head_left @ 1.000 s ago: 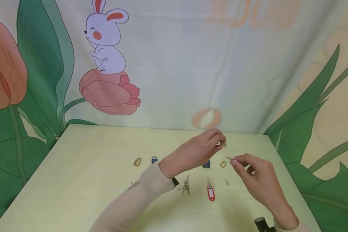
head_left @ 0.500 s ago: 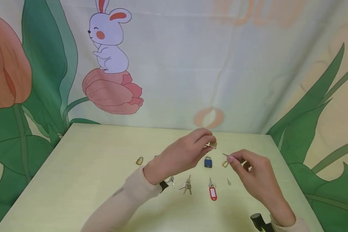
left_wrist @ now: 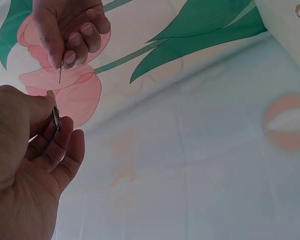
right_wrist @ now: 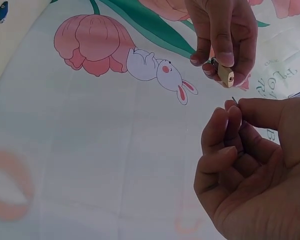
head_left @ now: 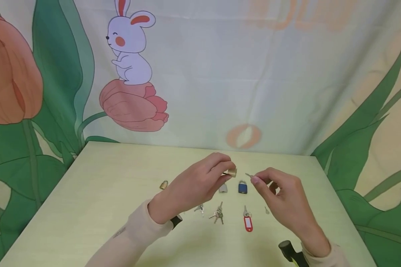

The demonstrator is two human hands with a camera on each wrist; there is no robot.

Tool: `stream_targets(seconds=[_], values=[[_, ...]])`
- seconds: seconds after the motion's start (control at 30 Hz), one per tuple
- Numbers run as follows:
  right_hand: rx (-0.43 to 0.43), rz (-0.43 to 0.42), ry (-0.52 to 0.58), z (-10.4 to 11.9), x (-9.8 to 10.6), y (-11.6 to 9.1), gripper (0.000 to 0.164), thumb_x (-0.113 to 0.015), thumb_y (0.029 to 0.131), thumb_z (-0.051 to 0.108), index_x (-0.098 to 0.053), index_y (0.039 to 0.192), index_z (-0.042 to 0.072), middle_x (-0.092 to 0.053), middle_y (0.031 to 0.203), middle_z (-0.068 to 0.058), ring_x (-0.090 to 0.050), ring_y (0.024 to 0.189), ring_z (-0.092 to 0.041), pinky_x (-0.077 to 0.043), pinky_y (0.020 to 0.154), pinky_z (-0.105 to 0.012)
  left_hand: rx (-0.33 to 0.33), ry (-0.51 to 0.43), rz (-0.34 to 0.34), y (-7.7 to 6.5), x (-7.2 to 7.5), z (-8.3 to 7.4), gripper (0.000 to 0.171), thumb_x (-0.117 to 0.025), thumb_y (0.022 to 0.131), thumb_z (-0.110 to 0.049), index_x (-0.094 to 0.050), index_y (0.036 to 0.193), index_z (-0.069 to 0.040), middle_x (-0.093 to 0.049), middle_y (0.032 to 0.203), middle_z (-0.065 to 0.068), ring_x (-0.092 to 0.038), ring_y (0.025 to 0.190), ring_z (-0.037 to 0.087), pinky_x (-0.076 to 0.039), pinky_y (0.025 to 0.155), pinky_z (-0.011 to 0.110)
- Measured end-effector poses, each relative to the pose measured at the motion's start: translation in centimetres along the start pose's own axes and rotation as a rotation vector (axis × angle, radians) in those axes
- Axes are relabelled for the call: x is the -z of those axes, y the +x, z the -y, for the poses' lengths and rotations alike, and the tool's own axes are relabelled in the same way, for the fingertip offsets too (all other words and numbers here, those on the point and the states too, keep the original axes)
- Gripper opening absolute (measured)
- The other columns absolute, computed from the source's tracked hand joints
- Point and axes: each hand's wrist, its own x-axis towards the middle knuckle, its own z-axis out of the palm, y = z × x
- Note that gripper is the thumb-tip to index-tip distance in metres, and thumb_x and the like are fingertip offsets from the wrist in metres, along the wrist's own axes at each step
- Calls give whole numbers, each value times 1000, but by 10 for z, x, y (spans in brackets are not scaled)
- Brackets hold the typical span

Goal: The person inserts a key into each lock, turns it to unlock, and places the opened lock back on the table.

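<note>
Above the table, my left hand [head_left: 197, 181] pinches a small brass padlock [head_left: 232, 172] between thumb and fingers. Its keyhole end [right_wrist: 230, 79] faces my right hand, and its shackle is mostly covered by the fingers. Thumb and fingertips of my right hand [head_left: 284, 196] pinch a small thin key [head_left: 249, 174], whose blade points at the padlock. A short gap separates the key's tip [left_wrist: 60, 80] from the lock. Behind the hands on the table stand a blue padlock [head_left: 243, 187] and a partly covered silver padlock [head_left: 223, 188].
Another brass padlock [head_left: 163, 184] lies left of the left hand. Nearer the front are a key bunch [head_left: 218, 214], a smaller bunch [head_left: 199, 209], a key with a red tag [head_left: 248, 223] and a tiny key [head_left: 266, 210]. A printed curtain [head_left: 194, 92] hangs behind the table [head_left: 120, 167].
Both hands have moved left with the padlock and key, and the key is now about level with the padlock. The blue padlock has come into view; a small brass one is now hidden.
</note>
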Motion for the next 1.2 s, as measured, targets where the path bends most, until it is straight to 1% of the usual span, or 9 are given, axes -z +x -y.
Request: stream_targets(seconds=[0.17, 0.33, 0.43, 0.6, 0.8, 1.0, 1.2], values=[[-9, 29, 35, 6, -7, 0, 10, -67, 94, 13, -71, 91, 21, -63, 74, 13, -54, 64, -3, -50, 59, -22, 14, 3, -10, -11, 8, -1, 21, -66, 92, -5, -57, 111, -5, -57, 110, 3, -58, 98, 13, -51, 85, 14], [-7, 62, 56, 11, -13, 1, 10, -67, 94, 14, -70, 90, 22, -64, 75, 14, -55, 65, -4, -50, 59, -22, 9, 11, -48, -17, 11, -2, 20, -67, 93, -7, -57, 110, -4, -56, 108, 4, -57, 95, 13, -51, 84, 13], [8, 75, 64, 14, -17, 2, 9, -67, 94, 15, -71, 89, 22, -63, 75, 15, -55, 65, -3, -49, 58, -22, 10, 18, -58, -19, 13, -3, 19, -66, 93, -8, -57, 109, -4, -56, 107, 4, -57, 94, 12, -51, 83, 13], [45, 82, 75, 18, -23, 4, 11, -66, 94, 13, -71, 90, 22, -60, 72, 15, -53, 65, -2, -49, 57, -22, 25, 32, -55, -22, 14, -5, 17, -64, 94, -9, -57, 110, -5, -56, 109, 3, -57, 94, 12, -50, 84, 13], [58, 96, 80, 21, -26, 5, 12, -65, 95, 13, -70, 88, 22, -57, 71, 15, -52, 64, -2, -48, 56, -21, 37, 47, -57, -24, 15, -5, 20, -67, 93, -10, -58, 111, -6, -56, 110, 3, -58, 92, 11, -51, 81, 13], [75, 106, 87, 21, -28, 5, 14, -64, 95, 14, -69, 88, 24, -55, 71, 15, -50, 61, -2, -45, 54, -20, 23, 42, -66, -24, 14, -5, 23, -69, 91, -7, -58, 111, -6, -57, 108, 4, -57, 90, 11, -51, 79, 12], [107, 103, 91, 21, -30, 6, 16, -64, 95, 13, -68, 87, 26, -53, 70, 15, -49, 60, -1, -43, 54, -20, 12, 48, -72, -25, 14, -5, 22, -68, 91, -6, -58, 110, -5, -56, 106, 4, -56, 90, 11, -50, 78, 12]])
